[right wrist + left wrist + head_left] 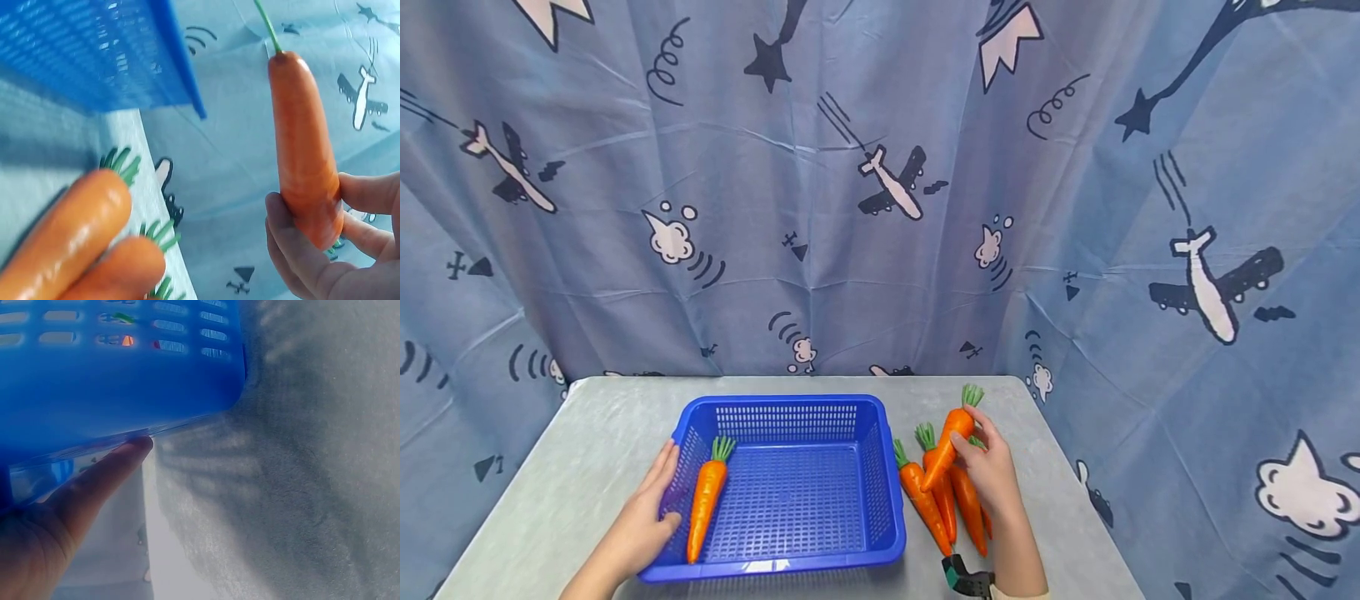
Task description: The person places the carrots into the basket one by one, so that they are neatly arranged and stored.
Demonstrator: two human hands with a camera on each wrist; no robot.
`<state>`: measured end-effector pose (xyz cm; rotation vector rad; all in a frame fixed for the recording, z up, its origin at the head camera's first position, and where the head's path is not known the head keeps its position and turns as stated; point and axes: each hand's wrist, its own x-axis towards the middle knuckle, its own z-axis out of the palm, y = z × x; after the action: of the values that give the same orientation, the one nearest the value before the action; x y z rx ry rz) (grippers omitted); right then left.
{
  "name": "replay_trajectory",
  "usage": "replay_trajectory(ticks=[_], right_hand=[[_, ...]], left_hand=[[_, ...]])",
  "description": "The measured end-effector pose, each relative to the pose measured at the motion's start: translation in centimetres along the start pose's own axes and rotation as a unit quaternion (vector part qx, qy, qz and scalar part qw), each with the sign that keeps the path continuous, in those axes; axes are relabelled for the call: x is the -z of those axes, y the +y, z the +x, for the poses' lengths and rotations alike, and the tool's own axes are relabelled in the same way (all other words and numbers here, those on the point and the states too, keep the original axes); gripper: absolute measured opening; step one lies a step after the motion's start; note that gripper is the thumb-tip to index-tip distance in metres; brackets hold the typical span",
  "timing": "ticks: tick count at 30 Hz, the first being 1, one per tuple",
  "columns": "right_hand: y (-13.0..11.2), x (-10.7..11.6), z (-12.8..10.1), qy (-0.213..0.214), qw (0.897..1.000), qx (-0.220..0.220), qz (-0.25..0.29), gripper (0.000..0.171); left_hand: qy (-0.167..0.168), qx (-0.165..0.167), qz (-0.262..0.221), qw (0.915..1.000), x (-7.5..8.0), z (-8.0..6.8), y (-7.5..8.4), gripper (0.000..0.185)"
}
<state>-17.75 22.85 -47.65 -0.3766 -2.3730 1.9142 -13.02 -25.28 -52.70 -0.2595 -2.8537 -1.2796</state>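
Observation:
A blue plastic basket stands on the grey table, with one orange carrot lying along its left side. My left hand rests against the basket's left wall, its thumb pressed to the rim. My right hand grips a carrot by its thin end and holds it above the table; the wrist view shows this carrot upright between thumb and fingers. Several more carrots lie on the table under it, two of them close in the right wrist view.
A blue curtain printed with aeroplanes hangs close behind and around the table. The table's right edge runs just past my right hand. A small dark device sits on my right wrist.

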Motion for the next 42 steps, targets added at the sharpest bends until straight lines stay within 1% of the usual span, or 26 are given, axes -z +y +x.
replay_trajectory(ticks=[4,7,13,21,24,28,35,42], right_hand=[[-0.7,-1.3,0.2,-0.008,1.0,0.011,0.017,0.053],[-1.2,-2.2,0.2,-0.023,0.999,0.022,0.025,0.052],[-1.9,-3.8,0.4,-0.052,0.998,0.033,0.027,0.053],[-2.5,-5.9,0.6,-0.076,0.996,0.042,0.029,0.054],[-3.0,-6.9,0.5,-0.095,0.994,0.049,0.038,0.054],[-3.7,-8.2,0.5,-0.119,0.99,0.066,0.037,0.056],[-4.6,-10.1,0.7,-0.154,0.985,0.078,0.02,0.053],[-5.6,-12.2,1.3,-0.201,0.975,0.098,0.002,0.052]], left_hand=[[0.0,-0.001,0.003,1.0,0.0,0.0,0.0,0.094],[0.0,-0.001,0.004,1.0,0.0,0.0,0.0,0.094],[-0.001,0.002,0.006,1.0,0.0,-0.1,0.1,0.094],[0.003,0.002,0.002,1.0,-0.3,-0.3,0.0,0.092],[0.003,0.005,-0.003,1.0,-0.3,-0.3,0.0,0.092],[0.002,0.006,-0.006,1.0,-0.1,-0.2,0.1,0.093],[-0.001,0.005,0.004,1.0,-0.1,-0.1,0.1,0.093],[0.005,0.004,0.013,0.9999,0.0,0.0,-0.1,0.092]])
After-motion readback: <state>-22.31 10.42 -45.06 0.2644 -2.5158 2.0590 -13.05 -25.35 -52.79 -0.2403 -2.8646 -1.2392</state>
